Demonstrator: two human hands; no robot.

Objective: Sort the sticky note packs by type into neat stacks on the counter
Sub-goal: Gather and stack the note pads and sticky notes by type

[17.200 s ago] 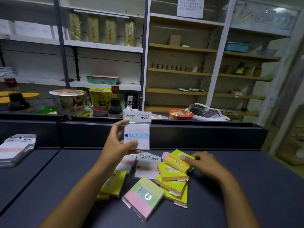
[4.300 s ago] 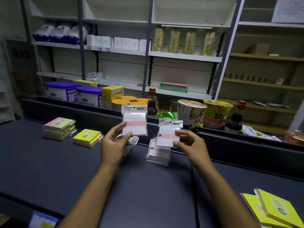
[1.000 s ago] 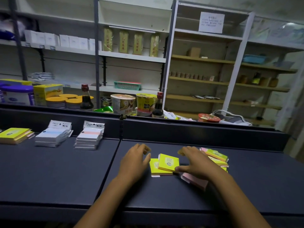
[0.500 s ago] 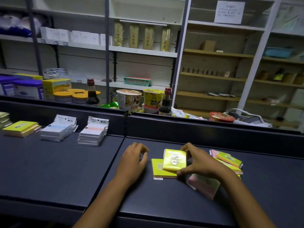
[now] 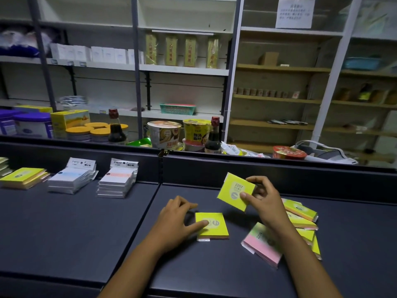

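My right hand (image 5: 264, 198) pinches a yellow sticky note pack marked 2207 (image 5: 234, 191) and holds it tilted above the dark counter (image 5: 64, 233). Another yellow pack (image 5: 214, 227) lies flat in front of me. My left hand (image 5: 177, 220) holds that flat pack, thumb on its top and fingers curled at its left edge. A pink-and-green pack marked 2209 (image 5: 261, 241) lies under my right forearm. Several yellow packs (image 5: 300, 210) lie jumbled at the right. At the left stand sorted stacks: yellow (image 5: 23, 177), white with a blue stripe (image 5: 71, 179), white with an orange stripe (image 5: 117, 183).
A raised dark ledge (image 5: 236, 168) runs along the back of the counter. Behind it stand noodle cups (image 5: 165, 134), soy sauce bottles (image 5: 116, 127) and tubs. A seam (image 5: 146, 209) splits the counter into two panels. Shelving fills the background.
My right hand has lifted the upper yellow pack off the lower one and raised it. My left thumb has moved onto the lower pack.
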